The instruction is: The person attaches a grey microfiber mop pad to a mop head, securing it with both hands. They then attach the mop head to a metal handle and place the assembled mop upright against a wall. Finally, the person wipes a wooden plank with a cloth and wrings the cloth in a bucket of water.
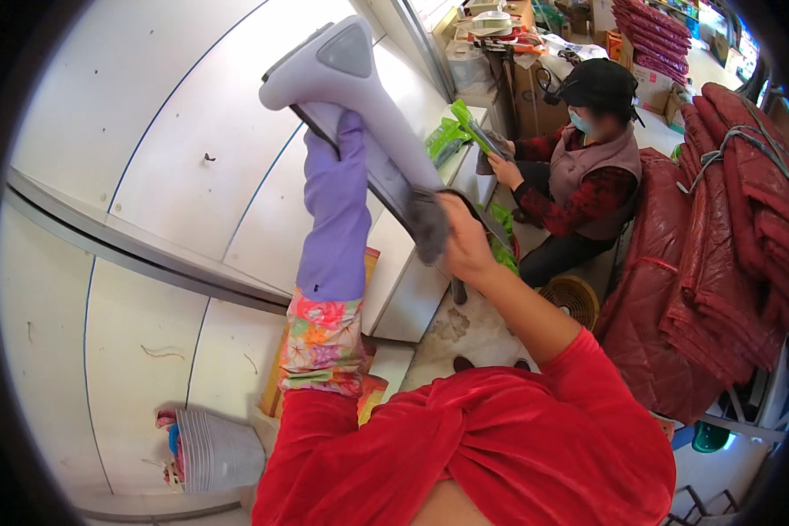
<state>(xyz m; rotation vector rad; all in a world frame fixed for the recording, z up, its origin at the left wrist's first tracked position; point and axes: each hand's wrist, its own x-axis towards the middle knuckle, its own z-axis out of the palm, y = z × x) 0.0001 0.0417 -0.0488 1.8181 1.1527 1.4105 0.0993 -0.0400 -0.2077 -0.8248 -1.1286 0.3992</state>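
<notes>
A long pale grey plastic piece (399,131) with a wide T-shaped end and dark edges is raised in front of me; I cannot tell its kind. My left hand (349,140), in a purple rubber glove with a flowered cuff, grips its middle from the left, the fingers partly hidden behind it. At the lower end, my bare right hand (465,237) is closed on what looks like a dark grey cloth (429,226), pressed against the piece. Part of the right hand's grip is hidden.
Another person (587,158) in a cap and mask sits ahead, holding a green item (472,127) and a grey cloth. Red quilted bundles (675,289) are piled at the right. A yellow basket (572,300) stands on the floor. White panels (175,149) line the left, above stacked buckets (219,450).
</notes>
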